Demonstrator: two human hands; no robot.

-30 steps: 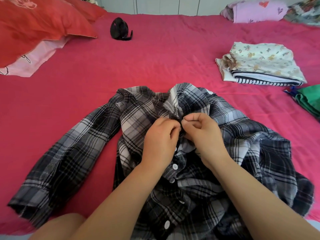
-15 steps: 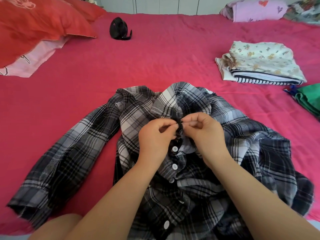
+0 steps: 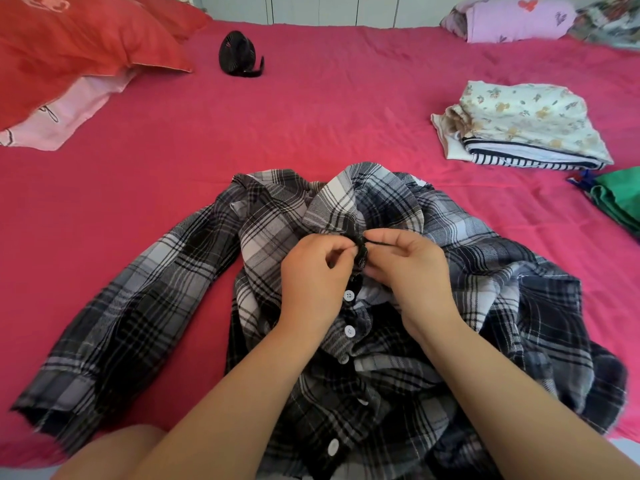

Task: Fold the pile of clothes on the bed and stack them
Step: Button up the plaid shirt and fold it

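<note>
Both left hand (image 3: 311,275), right hand (image 3: 412,271) pinch shirt (image 3: 145,306), farther apart.

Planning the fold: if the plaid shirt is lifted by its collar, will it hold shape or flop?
Probably floppy: the plaid shirt lies bunched and wrinkled. Its spread sleeve would likely dangle and drag.

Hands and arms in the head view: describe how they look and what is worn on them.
The left hand and right hand are bare: no gloves, rings or bracelets show. The left forearm and right forearm are bare too, with no sleeve, watch or band in view down to the picture's bottom edge.
</note>
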